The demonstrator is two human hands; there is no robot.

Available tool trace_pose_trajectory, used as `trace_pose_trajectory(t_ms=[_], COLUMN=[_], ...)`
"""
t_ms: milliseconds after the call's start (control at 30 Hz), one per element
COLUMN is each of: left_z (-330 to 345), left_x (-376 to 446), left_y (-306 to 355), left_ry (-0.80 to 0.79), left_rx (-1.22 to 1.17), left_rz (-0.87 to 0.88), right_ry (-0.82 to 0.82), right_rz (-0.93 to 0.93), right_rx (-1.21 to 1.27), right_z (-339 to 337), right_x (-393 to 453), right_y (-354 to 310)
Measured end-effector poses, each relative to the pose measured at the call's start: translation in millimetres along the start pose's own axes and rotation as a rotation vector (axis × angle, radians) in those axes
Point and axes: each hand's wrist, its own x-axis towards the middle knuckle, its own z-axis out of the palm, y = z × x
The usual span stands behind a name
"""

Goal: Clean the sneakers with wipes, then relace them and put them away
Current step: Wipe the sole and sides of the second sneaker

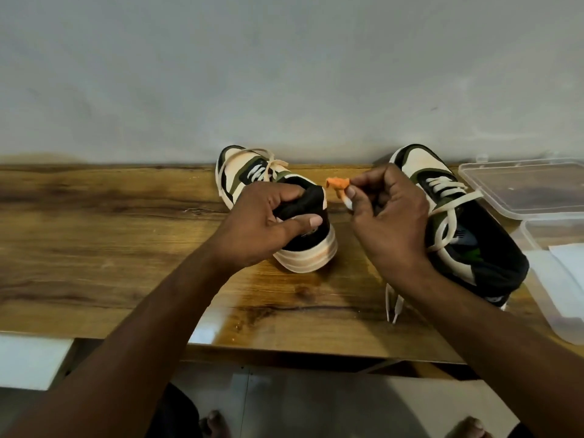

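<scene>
Two cream, green and black sneakers stand on the wooden table (94, 235), toes toward the wall. My left hand (262, 222) grips the heel collar of the left sneaker (303, 248); its cream sole shows orange stains. My right hand (388, 213) pinches a small crumpled wipe (338, 184), stained orange, held in the air between the two shoes. The right sneaker (474, 235) sits behind my right wrist, with its cream laces (452, 203) loose and two lace ends (393, 306) trailing on the table.
A clear plastic lid (524, 188) lies at the right against the wall. In front of it stands a clear plastic box (556, 295) holding white wipes. The grey wall runs close behind the shoes. The table's front edge is near me, with my feet below.
</scene>
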Motion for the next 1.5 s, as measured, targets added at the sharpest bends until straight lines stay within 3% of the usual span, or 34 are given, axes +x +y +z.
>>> trace_pose_trajectory(t_ms=[233,433,800,900,1067,1233,1400,1500], left_z=[-30.7,-62.9,-53.4,-43.1,-21.6,-14.6,-21.3,-19.6], left_x=[-11.6,-38.4,-55.4,-55.2,-45.5,-41.2,-41.7,-41.3], left_y=[15.9,-4.3,-15.7,-9.1,8.4,8.9,4.1,1.0], left_ry=[-0.012,-0.079,0.121,0.184,0.426,0.395,0.372,0.381], left_rx=[-0.272,-0.57,-0.787,-0.768,-0.703,-0.681,-0.651,-0.665], left_rz=[0.169,-0.039,-0.103,-0.11,-0.173,-0.133,-0.14,-0.131], right_ry=[-0.045,-0.223,-0.186,-0.177,-0.15,-0.324,-0.22,-0.286], right_rz=[-0.087,-0.066,-0.274,-0.347,-0.464,-0.75,-0.577,-0.617], right_rx=[-0.023,-0.037,0.125,0.123,0.06,-0.137,-0.13,-0.137], right_z=[-35.0,-20.3,21.6,25.5,25.6,25.4,12.8,20.6], right_x=[9.3,-19.1,-49.8,-52.7,-52.4,-68.6,-35.5,-55.7], right_y=[-22.7,-19.7,-44.7,-47.8,-49.8,-58.1,-50.2,-58.0])
